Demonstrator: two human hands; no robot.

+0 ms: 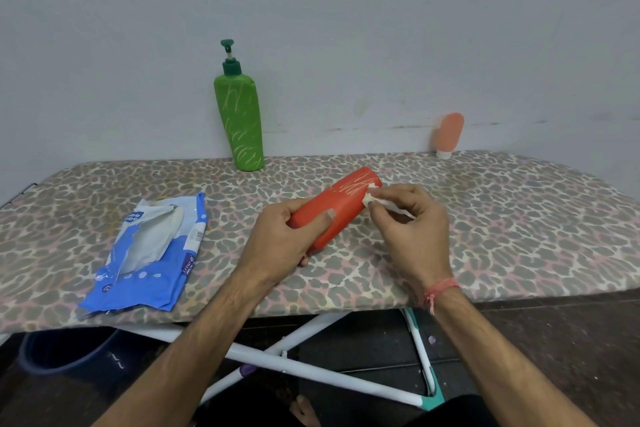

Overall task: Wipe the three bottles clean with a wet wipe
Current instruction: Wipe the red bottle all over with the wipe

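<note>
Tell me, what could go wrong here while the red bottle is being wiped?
The green pump bottle leans tilted against the wall and might topple if the board shakes. The left hand holds the red bottle off the board, so it could slip. The small wet wipe pinched by the right hand may miss streaks.

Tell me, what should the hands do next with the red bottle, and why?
Probably rub the wet wipe along the red bottle over its yellowish scribbles. The right hand pinches the wipe against the marked far end, the left hand grips the near end, and the marks are still there.
</note>
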